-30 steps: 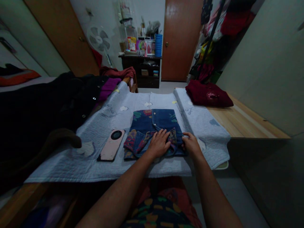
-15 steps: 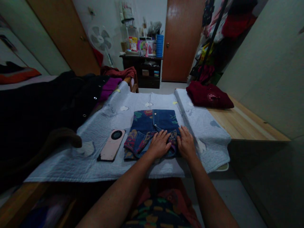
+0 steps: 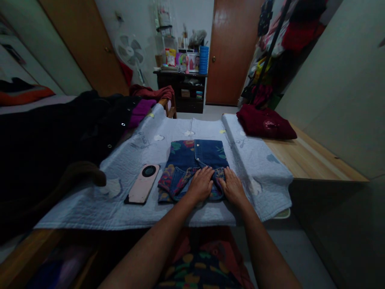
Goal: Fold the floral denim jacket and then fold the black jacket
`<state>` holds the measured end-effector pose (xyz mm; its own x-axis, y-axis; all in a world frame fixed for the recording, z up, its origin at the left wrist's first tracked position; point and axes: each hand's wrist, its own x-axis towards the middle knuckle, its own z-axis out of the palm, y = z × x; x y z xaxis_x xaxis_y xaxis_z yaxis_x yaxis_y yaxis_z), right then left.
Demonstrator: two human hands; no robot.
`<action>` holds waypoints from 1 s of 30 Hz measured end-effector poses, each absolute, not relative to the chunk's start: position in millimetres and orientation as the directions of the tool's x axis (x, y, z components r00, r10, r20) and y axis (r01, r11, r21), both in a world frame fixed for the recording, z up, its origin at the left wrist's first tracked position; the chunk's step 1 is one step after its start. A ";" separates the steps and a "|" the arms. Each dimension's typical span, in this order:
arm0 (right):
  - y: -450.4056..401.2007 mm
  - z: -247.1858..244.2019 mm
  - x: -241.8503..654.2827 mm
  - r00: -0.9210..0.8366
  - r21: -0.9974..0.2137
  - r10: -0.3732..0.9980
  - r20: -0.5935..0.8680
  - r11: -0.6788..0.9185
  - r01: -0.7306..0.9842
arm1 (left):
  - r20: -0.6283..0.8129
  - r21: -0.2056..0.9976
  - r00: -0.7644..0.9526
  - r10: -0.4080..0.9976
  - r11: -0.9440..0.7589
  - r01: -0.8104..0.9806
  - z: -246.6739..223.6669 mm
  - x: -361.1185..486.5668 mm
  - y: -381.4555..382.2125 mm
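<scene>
A folded denim jacket [image 3: 184,156] with a floral pattern and metal snaps lies flat on a light quilted cloth [image 3: 141,150]. My left hand [image 3: 201,184] rests on the near middle of the jacket, palm down, with its fingers stretched forward over the collar. Against the jacket's near right corner lies my right hand [image 3: 232,186], its fingers extended and its thumb on the denim. Neither hand grasps anything. To the left of the jacket, a pink phone [image 3: 142,185] with a round black camera ring lies face down, apart from both hands.
Dark clothing [image 3: 60,144] is heaped along the left. A folded maroon garment [image 3: 266,122] sits at the right, partly on a wooden board [image 3: 313,160]. Farther back are a white fan [image 3: 130,50], a dark cabinet [image 3: 180,82] and a brown door [image 3: 230,52].
My right hand has slid slightly inward and toward me, its thumb now over the jacket's edge. My left hand stays on the jacket, nearly unmoved. The camera view has shifted a little.
</scene>
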<state>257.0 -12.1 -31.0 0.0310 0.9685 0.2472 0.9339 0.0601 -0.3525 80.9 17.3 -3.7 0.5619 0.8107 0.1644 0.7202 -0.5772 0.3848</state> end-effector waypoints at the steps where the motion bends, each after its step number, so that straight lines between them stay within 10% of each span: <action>1: -11.9 -30.3 257.6 0.025 -0.358 0.969 0.247 0.067 0.931 | 0.165 0.387 0.560 0.812 -0.576 0.720 -3.5 80.7 16.6; 11: -5.9 10.3 232.8 -0.016 -0.434 0.907 0.421 0.217 0.875 | 0.210 0.322 0.466 0.859 -0.511 0.797 19.5 47.4 17.7; 30: -16.8 -8.0 195.9 -0.115 -0.245 0.952 0.283 0.188 0.951 | 0.123 0.358 0.342 0.932 -0.363 0.860 2.1 9.5 27.3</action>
<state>195.9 -16.8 -8.0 -0.1153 0.9521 0.2831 0.9512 0.1880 -0.2446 9.5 27.3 2.1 0.3415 0.9317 0.1233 0.8602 -0.3628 0.3583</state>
